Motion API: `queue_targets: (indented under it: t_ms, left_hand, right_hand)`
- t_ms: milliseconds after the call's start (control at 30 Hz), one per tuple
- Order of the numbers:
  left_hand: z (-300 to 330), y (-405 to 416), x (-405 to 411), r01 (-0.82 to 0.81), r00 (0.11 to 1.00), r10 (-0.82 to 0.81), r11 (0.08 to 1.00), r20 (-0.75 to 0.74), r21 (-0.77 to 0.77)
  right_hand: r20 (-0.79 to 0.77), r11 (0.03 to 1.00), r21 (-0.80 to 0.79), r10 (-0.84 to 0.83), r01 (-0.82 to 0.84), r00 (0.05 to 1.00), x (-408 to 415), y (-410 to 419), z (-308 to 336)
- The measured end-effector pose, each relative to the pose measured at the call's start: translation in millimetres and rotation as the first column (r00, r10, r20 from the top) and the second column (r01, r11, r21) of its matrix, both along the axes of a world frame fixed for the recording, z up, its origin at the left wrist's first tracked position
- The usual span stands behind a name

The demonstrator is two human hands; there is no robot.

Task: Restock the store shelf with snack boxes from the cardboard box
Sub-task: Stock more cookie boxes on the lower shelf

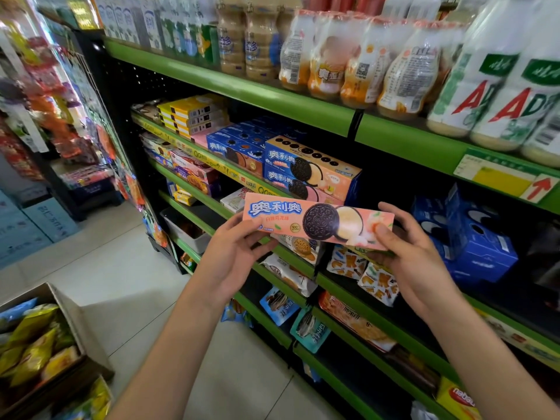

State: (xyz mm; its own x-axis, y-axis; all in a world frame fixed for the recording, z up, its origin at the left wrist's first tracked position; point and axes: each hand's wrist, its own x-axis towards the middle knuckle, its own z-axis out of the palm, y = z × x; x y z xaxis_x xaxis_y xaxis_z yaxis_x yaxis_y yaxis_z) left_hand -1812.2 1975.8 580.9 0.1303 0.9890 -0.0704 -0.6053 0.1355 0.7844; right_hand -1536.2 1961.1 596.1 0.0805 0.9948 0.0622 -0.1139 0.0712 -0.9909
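We hold 1 long, flat pink cookie box (318, 221) out in front of the shelving, its printed face turned up toward us and its long axis running from about 9 o'clock to 3 o'clock, dipping slightly at the right end. Our left hand (235, 253) pinches the left end, thumb on the face and fingers curled beneath; our right hand (409, 247) pinches the right end the same way, the thumb pressed flat on the print. Both hands sit equally close to it, 1 at each end.

The move ahead turns on what lies at 12 o'clock from the box: a stack of 2 matching peach-and-blue boxes (315, 172) on the green shelf (242, 180), just above and behind it, their long axes nearly parallel to ours. We judge the box needs only to travel up and away to land on top of that stack or just beside it.

The box looks like smooth, glossy card with crisp edges, rigid enough to carry by its ends. Blue boxes (236, 147) stand at 10 o'clock, shrink-wrapped plastic bottles (363, 62) on the shelf above. At 7 o'clock, on the pale tiled floor, the open cardboard box (60, 304) holds crinkly yellow snack bags (33, 344).
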Motion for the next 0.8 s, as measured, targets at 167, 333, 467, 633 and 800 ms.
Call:
queue_targets:
  t_ms: [167, 333, 467, 633, 800]
  left_hand:
    - [1.9, -0.3, 3.3, 0.004, 0.999, -0.003, 1.0, -0.046, 0.004]
    - [2.6, 0.1, 8.1, 0.006, 0.997, -0.005, 1.0, -0.073, 0.005]
    - [0.6, -1.0, 5.0, 0.018, 0.997, -0.015, 0.999, -0.081, 0.042]
    - [0.4, -1.5, 0.1, -0.055, 0.981, 0.065, 0.997, -0.182, 0.06]
    - [0.5, -3.9, -1.1, -0.034, 0.983, 0.049, 0.996, -0.178, 0.086]
  right_hand:
    - [-0.017, 1.0, 0.003, 0.001, 0.0, 1.0, 2.3, -0.9, 1.7]
    - [-0.046, 1.0, 0.005, -0.011, 0.011, 0.999, 4.6, -2.4, 0.2]
    - [-0.033, 0.999, 0.015, 0.035, -0.034, 0.999, 11.6, -7.0, 0.5]
    - [0.177, 0.997, 0.074, 0.025, -0.038, 0.984, 13.5, -11.2, -2.4]
    - [0.178, 0.995, 0.096, 0.004, -0.021, 0.984, 9.3, -13.1, -2.6]
